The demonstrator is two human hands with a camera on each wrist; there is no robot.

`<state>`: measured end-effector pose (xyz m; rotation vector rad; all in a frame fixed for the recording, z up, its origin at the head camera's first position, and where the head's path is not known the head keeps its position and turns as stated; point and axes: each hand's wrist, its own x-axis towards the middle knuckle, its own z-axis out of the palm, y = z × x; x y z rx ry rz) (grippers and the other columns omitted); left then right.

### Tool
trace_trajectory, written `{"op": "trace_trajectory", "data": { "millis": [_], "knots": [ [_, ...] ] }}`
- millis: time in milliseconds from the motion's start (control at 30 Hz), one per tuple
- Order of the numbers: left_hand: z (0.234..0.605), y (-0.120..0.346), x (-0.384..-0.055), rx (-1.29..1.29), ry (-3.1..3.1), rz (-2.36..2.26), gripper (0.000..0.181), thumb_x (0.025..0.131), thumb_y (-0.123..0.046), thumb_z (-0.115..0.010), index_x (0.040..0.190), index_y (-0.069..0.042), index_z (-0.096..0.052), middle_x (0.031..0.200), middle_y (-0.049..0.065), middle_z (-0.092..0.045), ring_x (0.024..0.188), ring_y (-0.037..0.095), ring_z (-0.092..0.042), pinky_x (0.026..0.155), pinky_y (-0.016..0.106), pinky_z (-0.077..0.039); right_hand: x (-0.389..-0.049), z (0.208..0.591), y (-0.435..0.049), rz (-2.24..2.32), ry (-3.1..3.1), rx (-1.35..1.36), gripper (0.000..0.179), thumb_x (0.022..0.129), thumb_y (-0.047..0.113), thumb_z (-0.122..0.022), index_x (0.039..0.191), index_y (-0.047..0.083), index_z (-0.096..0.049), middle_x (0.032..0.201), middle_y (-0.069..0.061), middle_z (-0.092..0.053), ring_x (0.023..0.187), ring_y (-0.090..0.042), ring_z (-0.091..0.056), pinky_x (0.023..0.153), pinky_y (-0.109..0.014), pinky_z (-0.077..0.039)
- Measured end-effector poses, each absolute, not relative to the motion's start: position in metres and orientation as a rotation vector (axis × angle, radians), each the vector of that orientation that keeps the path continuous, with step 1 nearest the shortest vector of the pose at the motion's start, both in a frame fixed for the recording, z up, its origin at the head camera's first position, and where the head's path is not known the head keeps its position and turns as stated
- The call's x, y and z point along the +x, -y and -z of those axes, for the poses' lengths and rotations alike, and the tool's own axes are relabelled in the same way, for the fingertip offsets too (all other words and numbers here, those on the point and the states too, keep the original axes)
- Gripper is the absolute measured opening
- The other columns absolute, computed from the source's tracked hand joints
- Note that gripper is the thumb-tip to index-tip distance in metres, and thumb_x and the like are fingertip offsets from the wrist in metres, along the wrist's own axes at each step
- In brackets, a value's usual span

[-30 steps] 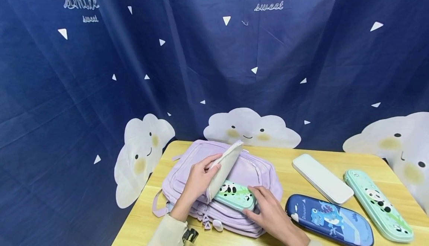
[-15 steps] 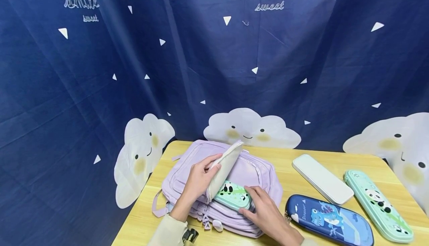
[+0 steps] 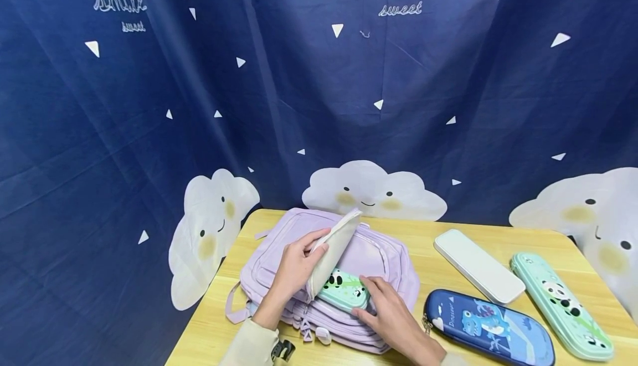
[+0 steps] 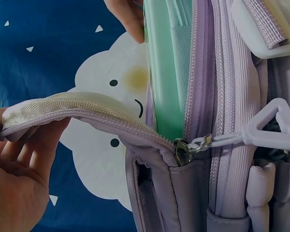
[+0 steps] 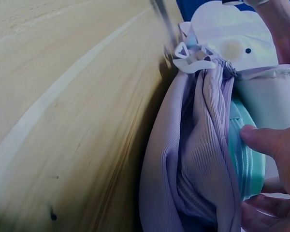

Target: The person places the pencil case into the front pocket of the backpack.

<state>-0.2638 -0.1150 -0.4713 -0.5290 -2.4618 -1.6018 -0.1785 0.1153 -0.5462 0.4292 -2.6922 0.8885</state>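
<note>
A lilac backpack lies on the table with its front pocket unzipped. My left hand pinches the edge of the pocket's cream-lined flap and holds it raised. Partly beneath that flap is a mint-green panda pencil case, its left end hidden in the pocket. My right hand grips the case's outer end between thumb and fingers. The right wrist view has the thumb on the edge of the pencil case. In the left wrist view the pencil case sits inside the zip line.
Right of the backpack lie a navy dinosaur pencil case, a plain white case and another mint panda pencil case. Zip pulls hang at the backpack's front edge. A dark blue cloud-print curtain stands behind the wooden table.
My right hand has moved slightly left, sliding the panda pencil case further under the flap. The left hand and the flap stay where they were.
</note>
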Motion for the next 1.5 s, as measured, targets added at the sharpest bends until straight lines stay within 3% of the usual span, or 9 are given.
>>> {"op": "trace_trajectory", "data": {
  "millis": [1500],
  "knots": [
    [0.472, 0.112, -0.263, -0.544, 2.433, 1.624, 0.034, 0.105, -0.019, -0.075, 0.138, -0.021, -0.077, 0.129, 0.011, -0.080, 0.098, 0.016, -0.077, 0.078, 0.023, -0.059, -0.199, 0.544, -0.081, -1.094, 2.708, 0.315, 0.068, 0.082, 0.030, -0.096, 0.137, -0.001, -0.071, 0.131, -0.013, -0.075, 0.122, -0.033, -0.072, 0.105, -0.054, -0.057]
  ]
}}
